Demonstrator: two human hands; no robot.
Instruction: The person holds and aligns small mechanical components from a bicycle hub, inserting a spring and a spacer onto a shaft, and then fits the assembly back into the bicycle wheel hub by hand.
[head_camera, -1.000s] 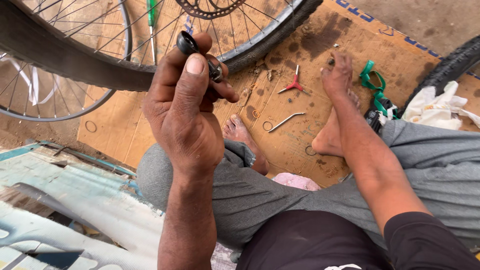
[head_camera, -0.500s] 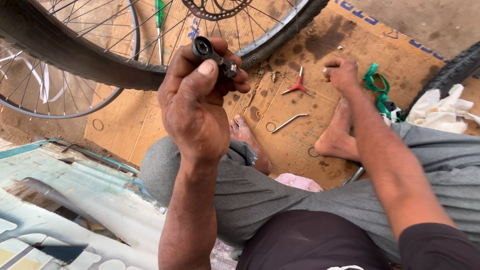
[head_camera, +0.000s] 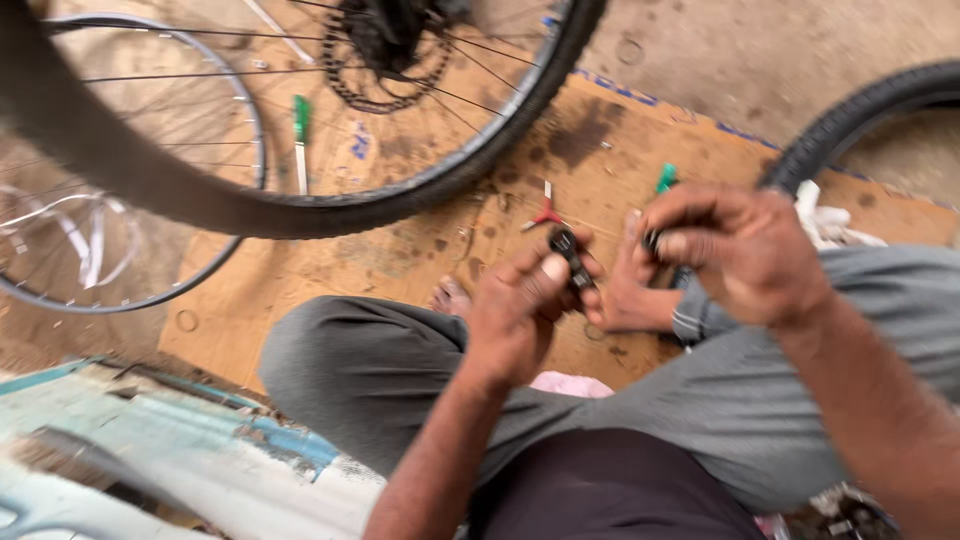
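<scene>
Seemingly mid-assembly, the left hand (head_camera: 520, 320) pinches a small dark metal part (head_camera: 572, 262) between thumb and fingertips, above the lap. The right hand (head_camera: 735, 250) is curled shut on another small dark piece (head_camera: 655, 240), mostly hidden. Bringing the two together looks like the next move, calling for careful alignment near the bicycle wheel (head_camera: 330, 200).

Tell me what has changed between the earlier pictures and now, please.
The left hand came down from in front of the wheel to above the lap, keeping its small dark part. The right hand left the cardboard and rose toward the left, fingers pinched on something small and dark. The red tool and green-handled screwdriver stayed put.
</scene>
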